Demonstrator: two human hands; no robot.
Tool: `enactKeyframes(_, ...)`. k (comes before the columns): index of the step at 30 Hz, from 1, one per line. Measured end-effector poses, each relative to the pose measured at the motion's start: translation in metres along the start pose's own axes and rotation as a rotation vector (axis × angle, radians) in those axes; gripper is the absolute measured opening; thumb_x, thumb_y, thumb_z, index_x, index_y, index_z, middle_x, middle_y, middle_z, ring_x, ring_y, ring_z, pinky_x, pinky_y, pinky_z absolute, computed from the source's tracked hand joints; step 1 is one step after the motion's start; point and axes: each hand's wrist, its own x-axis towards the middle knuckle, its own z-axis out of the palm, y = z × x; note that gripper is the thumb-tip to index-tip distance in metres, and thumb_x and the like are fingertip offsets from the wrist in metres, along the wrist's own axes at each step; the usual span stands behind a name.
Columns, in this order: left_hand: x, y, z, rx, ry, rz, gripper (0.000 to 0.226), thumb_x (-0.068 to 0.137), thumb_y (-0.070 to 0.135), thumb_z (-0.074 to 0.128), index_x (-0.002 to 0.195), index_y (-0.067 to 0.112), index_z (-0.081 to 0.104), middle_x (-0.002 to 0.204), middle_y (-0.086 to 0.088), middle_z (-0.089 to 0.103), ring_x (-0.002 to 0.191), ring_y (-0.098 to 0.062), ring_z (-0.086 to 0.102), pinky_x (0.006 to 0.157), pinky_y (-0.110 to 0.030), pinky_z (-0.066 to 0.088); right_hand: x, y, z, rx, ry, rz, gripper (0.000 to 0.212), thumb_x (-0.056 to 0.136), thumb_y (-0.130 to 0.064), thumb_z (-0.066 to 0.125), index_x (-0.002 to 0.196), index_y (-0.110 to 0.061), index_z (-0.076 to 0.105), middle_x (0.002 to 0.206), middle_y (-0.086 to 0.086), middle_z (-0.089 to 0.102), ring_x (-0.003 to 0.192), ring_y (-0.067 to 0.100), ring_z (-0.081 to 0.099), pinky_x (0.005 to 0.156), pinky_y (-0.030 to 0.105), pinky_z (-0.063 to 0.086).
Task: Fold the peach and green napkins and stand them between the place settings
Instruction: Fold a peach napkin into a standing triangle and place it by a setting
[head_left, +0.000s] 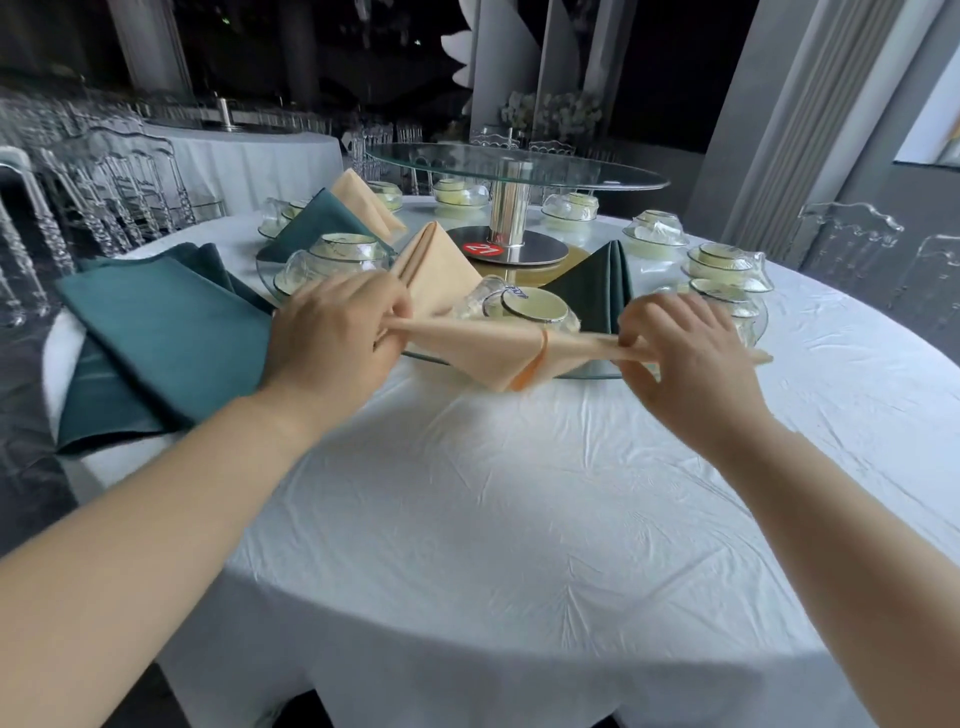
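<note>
**Peach napkin pulled taut over the white cloth**

Both hands are up over the round table. The left hand (332, 338) pinches one end of the peach napkin (483, 353) and the right hand (685, 364) pinches the other. The cloth hangs in a folded triangle between them, right at the near rim of the glass tray (597, 372).

Below, the white tablecloth (493, 519) is creased all over. A stack of green napkins (161, 338) lies flat at the left edge. On the tray, a standing peach napkin (441, 265) and a standing green napkin (597, 286) rise between bowls (337, 254) under clear covers. A raised glass turntable (514, 166) holds centre, with a red number card (487, 249) at its base.

Clear chairs (119, 182) and another draped table (249, 156) fill the dim hall behind.
</note>
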Motion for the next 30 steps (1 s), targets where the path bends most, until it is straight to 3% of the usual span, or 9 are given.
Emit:
enactKeyframes(5, -0.065, -0.002, 0.020, -0.083, -0.186, 0.052, 0.011, 0.069, 0.017, 0.043, 0.076, 0.023, 0.038, 0.064, -0.003, 0.061, 0.065, -0.019, 0.049, 0.059, -0.029, 0.032, -0.051, -0.015, 0.016, 0.084, -0.184, -0.078, 0.012, 0.065, -0.021, 0.040, 0.075, -0.019, 0.047, 0.080, 0.004, 0.065, 0.077, 0.023, 0.058, 0.068, 0.027, 0.030)
enactKeyframes(10, -0.106, -0.002, 0.022, -0.183, -0.347, 0.015, 0.014, 0.064, 0.023, 0.039, 0.077, 0.027, 0.038, 0.068, 0.006, 0.065, 0.072, -0.011, 0.048, 0.064, -0.024, 0.037, -0.095, -0.021, 0.023, 0.231, -0.372, -0.023, 0.016, 0.065, -0.032, 0.042, 0.079, -0.027, 0.036, 0.083, -0.003, 0.065, 0.077, 0.013, 0.051, 0.070, 0.022, 0.034)
enactKeyframes(14, -0.114, -0.005, 0.020, -0.381, -0.447, -0.231, 0.033, 0.061, 0.053, 0.042, 0.092, 0.043, 0.048, 0.099, 0.040, 0.052, 0.093, 0.009, 0.048, 0.078, -0.003, 0.034, -0.101, -0.022, 0.019, 0.405, -0.425, 0.103, 0.021, 0.065, -0.043, 0.045, 0.083, -0.032, 0.040, 0.088, -0.010, 0.066, 0.086, 0.012, 0.050, 0.063, 0.015, 0.041)
enactKeyframes(17, -0.115, -0.003, 0.021, -0.455, -0.475, -0.312, 0.033, 0.058, 0.065, 0.042, 0.089, 0.059, 0.050, 0.102, 0.055, 0.039, 0.095, 0.030, 0.039, 0.081, 0.004, 0.029, -0.092, -0.021, 0.010, 0.459, -0.573, 0.184, 0.032, 0.067, -0.059, 0.043, 0.084, -0.034, 0.054, 0.099, -0.017, 0.063, 0.087, 0.007, 0.057, 0.072, 0.021, 0.042)
enactKeyframes(19, -0.115, -0.001, 0.022, -0.426, -0.453, -0.308, 0.037, 0.062, 0.062, 0.045, 0.096, 0.047, 0.051, 0.099, 0.057, 0.039, 0.094, 0.031, 0.038, 0.080, 0.005, 0.028, -0.082, -0.023, 0.010, 0.310, -0.592, 0.159, 0.036, 0.076, -0.056, 0.043, 0.089, -0.029, 0.062, 0.101, -0.013, 0.064, 0.093, 0.015, 0.059, 0.073, 0.024, 0.036)
enactKeyframes(21, -0.113, 0.001, 0.020, -0.412, -0.507, -0.348, 0.017, 0.072, 0.048, 0.062, 0.074, 0.031, 0.062, 0.098, 0.058, 0.038, 0.091, 0.034, 0.036, 0.080, 0.004, 0.029, -0.071, -0.033, 0.014, 0.204, -0.525, 0.128, 0.052, 0.076, -0.056, 0.029, 0.090, -0.022, 0.065, 0.094, -0.006, 0.066, 0.090, 0.022, 0.059, 0.069, 0.023, 0.028)
enactKeyframes(23, -0.111, 0.003, 0.018, -0.414, -0.530, -0.355, 0.029, 0.077, 0.028, 0.071, 0.057, 0.040, 0.055, 0.101, 0.055, 0.037, 0.090, 0.036, 0.036, 0.080, 0.003, 0.030, -0.061, -0.046, 0.018, 0.295, -0.457, 0.152, 0.056, 0.074, -0.052, 0.027, 0.092, -0.017, 0.066, 0.096, -0.002, 0.067, 0.089, 0.025, 0.062, 0.071, 0.022, 0.033)
enactKeyframes(27, -0.107, 0.007, 0.016, -0.410, -0.546, -0.368, 0.031, 0.077, 0.025, 0.072, 0.065, 0.045, 0.050, 0.113, 0.048, 0.027, 0.093, 0.031, 0.036, 0.077, 0.005, 0.027, -0.049, -0.067, 0.034, 0.451, -0.531, 0.041, 0.050, 0.080, -0.045, 0.037, 0.111, -0.016, 0.064, 0.125, 0.002, 0.059, 0.116, 0.019, 0.054, 0.096, 0.023, 0.031)
enactKeyframes(30, -0.106, 0.007, 0.016, -0.418, -0.551, -0.384, 0.032, 0.076, 0.026, 0.072, 0.071, 0.047, 0.048, 0.108, 0.058, 0.025, 0.094, 0.032, 0.033, 0.078, 0.007, 0.024, -0.049, -0.073, 0.044, 0.489, -0.546, -0.020, 0.036, 0.086, -0.032, 0.046, 0.111, -0.012, 0.064, 0.128, 0.005, 0.057, 0.122, 0.015, 0.048, 0.097, 0.013, 0.027)
